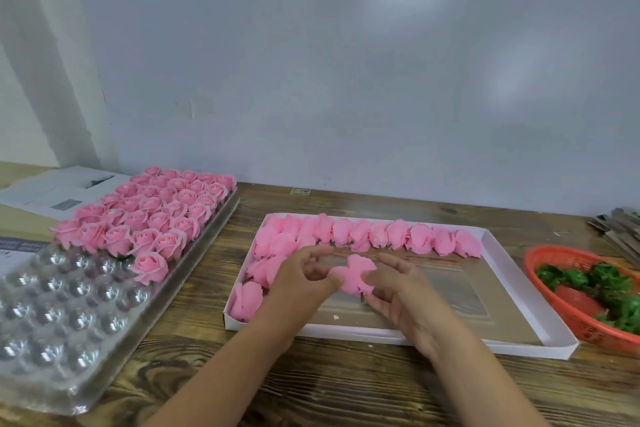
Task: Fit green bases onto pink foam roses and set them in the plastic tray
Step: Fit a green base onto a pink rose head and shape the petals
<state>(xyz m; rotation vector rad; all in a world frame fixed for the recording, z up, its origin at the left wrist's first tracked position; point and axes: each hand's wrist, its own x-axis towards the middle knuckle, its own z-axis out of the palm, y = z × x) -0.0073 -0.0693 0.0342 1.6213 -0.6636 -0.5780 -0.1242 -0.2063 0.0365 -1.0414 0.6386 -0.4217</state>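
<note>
A pink foam rose (356,274) is held between both hands above the white box (519,340). My left hand (301,282) pinches its left side, and my right hand (398,291) curls its fingers round its right side. More loose pink roses (381,235) lie in a row along the far side and left end of the box. The clear plastic tray (52,322) lies at the left, its far half filled with several upright roses (159,215). Green bases (609,291) sit in an orange basket (550,263) at the right.
Papers (59,194) lie on the wooden table behind the tray. A stack of grey strips (620,229) sits at the far right edge. A blue-grey wall panel stands close behind the table.
</note>
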